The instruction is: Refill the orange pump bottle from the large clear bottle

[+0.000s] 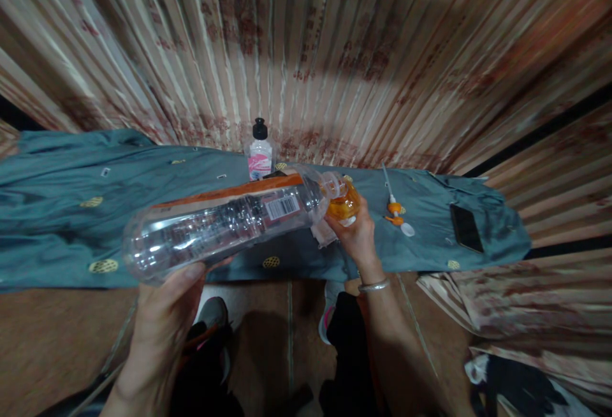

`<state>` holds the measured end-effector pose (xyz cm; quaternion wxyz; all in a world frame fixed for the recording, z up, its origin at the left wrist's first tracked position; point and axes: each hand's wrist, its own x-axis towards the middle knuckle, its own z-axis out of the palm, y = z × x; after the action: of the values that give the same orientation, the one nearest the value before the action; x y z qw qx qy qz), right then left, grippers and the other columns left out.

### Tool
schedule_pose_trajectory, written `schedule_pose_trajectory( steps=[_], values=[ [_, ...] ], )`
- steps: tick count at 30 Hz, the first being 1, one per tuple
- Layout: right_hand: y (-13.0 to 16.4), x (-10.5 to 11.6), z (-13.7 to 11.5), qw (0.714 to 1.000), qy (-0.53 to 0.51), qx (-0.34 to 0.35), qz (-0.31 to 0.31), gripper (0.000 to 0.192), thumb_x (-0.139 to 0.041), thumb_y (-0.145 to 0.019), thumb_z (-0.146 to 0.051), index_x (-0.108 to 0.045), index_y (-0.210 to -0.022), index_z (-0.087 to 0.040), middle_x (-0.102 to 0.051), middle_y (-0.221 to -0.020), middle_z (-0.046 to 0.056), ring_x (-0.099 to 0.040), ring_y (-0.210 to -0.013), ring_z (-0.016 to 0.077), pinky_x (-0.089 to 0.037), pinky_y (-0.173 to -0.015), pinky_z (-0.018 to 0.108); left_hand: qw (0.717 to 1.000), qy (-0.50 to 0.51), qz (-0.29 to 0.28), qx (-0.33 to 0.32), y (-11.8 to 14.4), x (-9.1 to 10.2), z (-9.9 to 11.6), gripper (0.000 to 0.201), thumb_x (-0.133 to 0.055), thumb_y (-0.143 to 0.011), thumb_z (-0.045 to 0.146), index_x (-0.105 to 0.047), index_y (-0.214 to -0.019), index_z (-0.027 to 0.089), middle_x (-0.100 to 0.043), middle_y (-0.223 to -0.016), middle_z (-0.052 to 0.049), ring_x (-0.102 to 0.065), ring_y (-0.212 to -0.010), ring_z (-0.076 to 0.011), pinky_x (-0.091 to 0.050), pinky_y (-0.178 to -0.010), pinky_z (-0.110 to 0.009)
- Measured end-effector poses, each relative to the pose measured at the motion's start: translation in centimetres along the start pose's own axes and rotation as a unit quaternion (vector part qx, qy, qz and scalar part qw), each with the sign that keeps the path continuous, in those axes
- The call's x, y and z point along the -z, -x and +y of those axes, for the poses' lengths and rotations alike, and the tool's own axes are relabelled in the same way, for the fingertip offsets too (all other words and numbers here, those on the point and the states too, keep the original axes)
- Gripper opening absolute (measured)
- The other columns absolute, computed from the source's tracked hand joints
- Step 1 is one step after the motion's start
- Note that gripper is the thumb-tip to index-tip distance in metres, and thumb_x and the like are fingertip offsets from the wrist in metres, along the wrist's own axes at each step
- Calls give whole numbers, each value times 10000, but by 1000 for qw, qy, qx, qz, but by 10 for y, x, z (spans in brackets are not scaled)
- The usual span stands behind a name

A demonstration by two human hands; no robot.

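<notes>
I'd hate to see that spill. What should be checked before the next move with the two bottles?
1. Left hand grips big clear bottle at its base: ok.
2. Right hand holds small orange bottle: ok.
3. Mouths meet: ok, they touch.
4. Big bottle tilted enough: cannot tell; it lies near level.
5. Pump set aside on cloth: ok.
6. Phone away from bottles: ok.

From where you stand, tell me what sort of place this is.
Probably a room in a home, not a workshop: a patterned curtain hangs behind a table draped in a teal cloth, with a phone lying on it and a tiled floor below.
</notes>
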<state>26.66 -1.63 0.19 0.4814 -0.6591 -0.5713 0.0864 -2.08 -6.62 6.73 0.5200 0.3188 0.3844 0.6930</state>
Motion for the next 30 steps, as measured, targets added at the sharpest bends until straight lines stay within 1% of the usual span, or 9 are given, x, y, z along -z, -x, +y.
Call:
schedule_pose_trajectory(
  steps=[4, 7, 12, 14, 18, 23, 27, 30],
  values=[
    [0, 0, 0, 1000, 3, -6, 1, 726, -826, -694, -418, -517, -1318, -211, -715, -1228, 115, -706, -1101, 297, -569, -957, 447, 1000, -3, -6, -3, 0, 0, 0, 649, -894, -602, 261, -676, -1208, 333, -776, -981, 7, -737, -865, -212, -640, -669, -254],
    [0, 0, 1, 1000, 7, -5, 3, 732, -830, -687, -428, -522, -1314, -210, -715, -1232, 118, -705, -1102, 297, -569, -953, 440, 1000, -3, -16, -12, 0, 0, -1, 634, -877, -632, 252, -667, -1224, 337, -777, -993, 8, -738, -886, -214, -637, -693, -259],
    [0, 0, 0, 1000, 3, 0, 3, 722, -822, -700, -424, -520, -1323, -218, -712, -1243, 108, -702, -1113, 292, -569, -954, 440, 1000, 3, -11, -7, 0, 0, -1, 651, -858, -643, 219, -655, -1251, 330, -782, -1005, 0, -738, -933, -231, -631, -713, -258],
    [0, 0, -1, 1000, 3, -3, 5, 728, -827, -693, -418, -523, -1321, -213, -713, -1240, 112, -704, -1106, 294, -572, -949, 443, 1000, 6, -7, -5, 0, -1, 0, 663, -863, -632, 220, -655, -1253, 323, -785, -1005, -5, -742, -907, -232, -634, -709, -263],
    [0, 0, -3, 1000, 7, -6, 6, 726, -826, -697, -423, -524, -1323, -215, -713, -1241, 113, -706, -1101, 293, -572, -950, 443, 1000, 0, 6, -4, 1, -2, 2, 668, -876, -619, 230, -660, -1245, 315, -787, -1010, -2, -739, -788, -197, -638, -711, -265],
    [0, 0, -2, 1000, 3, -8, 3, 733, -827, -692, -418, -519, -1325, -213, -710, -1247, 115, -701, -1111, 302, -569, -957, 461, 1000, 7, -4, -10, 2, -3, 3, 667, -861, -623, 198, -658, -1244, 328, -785, -1000, 4, -745, -918, -230, -635, -733, -264],
    [0, 0, 0, 1000, -1, 0, 4, 739, -827, -693, -416, -514, -1327, -202, -699, -1261, 125, -689, -1139, 306, -555, -983, 468, 1000, 7, -5, -3, 3, -2, 4, 675, -830, -650, 157, -639, -1265, 362, -781, -941, 31, -746, -925, -217, -632, -764, -271],
    [0, -1, 0, 1000, 1, 0, 1, 730, -823, -699, -415, -513, -1326, -206, -699, -1260, 122, -690, -1135, 304, -556, -979, 465, 1000, 11, -6, -2, 2, -3, 4, 714, -828, -639, 143, -625, -1285, 370, -779, -902, 35, -748, -914, -223, -639, -736, -278]
  ],
)
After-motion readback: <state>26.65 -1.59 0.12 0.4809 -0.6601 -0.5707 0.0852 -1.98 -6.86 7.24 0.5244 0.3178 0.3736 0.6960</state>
